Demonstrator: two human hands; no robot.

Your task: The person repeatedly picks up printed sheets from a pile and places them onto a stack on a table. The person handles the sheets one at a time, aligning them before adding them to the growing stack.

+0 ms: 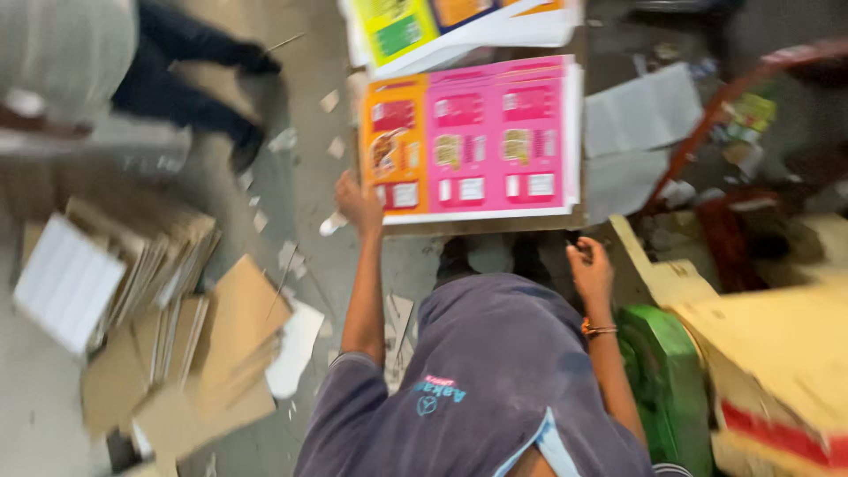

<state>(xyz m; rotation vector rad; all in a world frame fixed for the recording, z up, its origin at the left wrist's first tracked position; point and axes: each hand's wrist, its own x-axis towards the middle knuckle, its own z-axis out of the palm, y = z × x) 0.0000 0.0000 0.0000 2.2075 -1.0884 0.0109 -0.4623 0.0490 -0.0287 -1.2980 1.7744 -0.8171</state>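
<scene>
The left hand (357, 203) closes its fingers on the lower left corner of a glossy stack of pink-and-orange printed sheets (477, 137) lying flat on a brown board (495, 225). The right hand (590, 269), fingers curled, hovers just off the board's lower right edge; motion blur hides whether it grips anything.

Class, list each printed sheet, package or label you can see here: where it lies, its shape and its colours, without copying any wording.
Pink and orange printed sheets: flat rectangular stack, top centre, left hand at its lower left corner.
Yellow and green printed sheets: a second stack just beyond, partly cut off.
Brown cardboard pieces: loose pile on the floor, left.
Cardboard box: lower right, tan with a red band.
</scene>
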